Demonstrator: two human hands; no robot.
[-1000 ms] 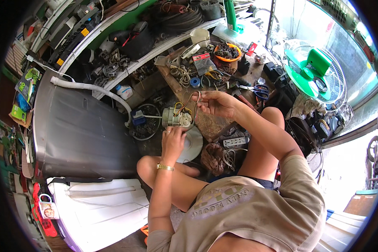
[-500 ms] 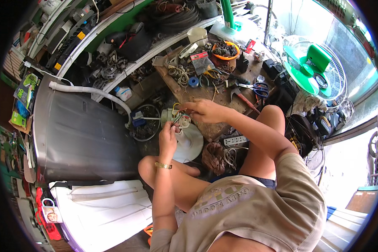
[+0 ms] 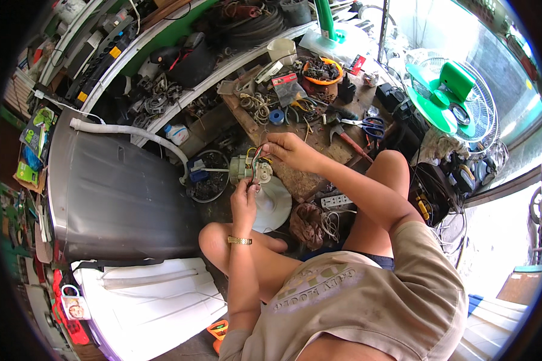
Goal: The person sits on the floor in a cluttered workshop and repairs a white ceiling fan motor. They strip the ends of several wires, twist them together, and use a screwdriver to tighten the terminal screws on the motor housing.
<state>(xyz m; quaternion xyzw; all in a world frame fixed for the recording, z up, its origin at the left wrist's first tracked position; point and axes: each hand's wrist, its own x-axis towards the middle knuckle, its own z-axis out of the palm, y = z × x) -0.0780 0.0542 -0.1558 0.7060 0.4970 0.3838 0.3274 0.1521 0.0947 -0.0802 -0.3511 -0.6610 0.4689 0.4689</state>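
An electric fan motor point(image 3: 239, 171) with a pale housing stands over a round white fan base point(image 3: 274, 209), in front of my legs. Several thin coloured wires point(image 3: 256, 161) rise from beside the motor. My left hand point(image 3: 243, 201), below the motor, pinches the lower part of these wires. With bent fingers, my right hand point(image 3: 286, 151) grips their upper end, to the right of the motor. The wires run upright between both hands. My fingertips hide the exact ends of the wires.
A low wooden board point(image 3: 295, 171) bears a hammer point(image 3: 350, 145), blue-handled scissors point(image 3: 372, 125), a blue tape roll point(image 3: 276, 117) and an orange bowl point(image 3: 323, 71) of small parts. Near my knees lie a power strip point(image 3: 336, 201) and a brown cloth point(image 3: 307, 225). A dark metal casing point(image 3: 120, 192) stands left.
My right hand has shifted slightly up, drawing the wires more upright. My left hand has moved slightly right and down, still pinching them.
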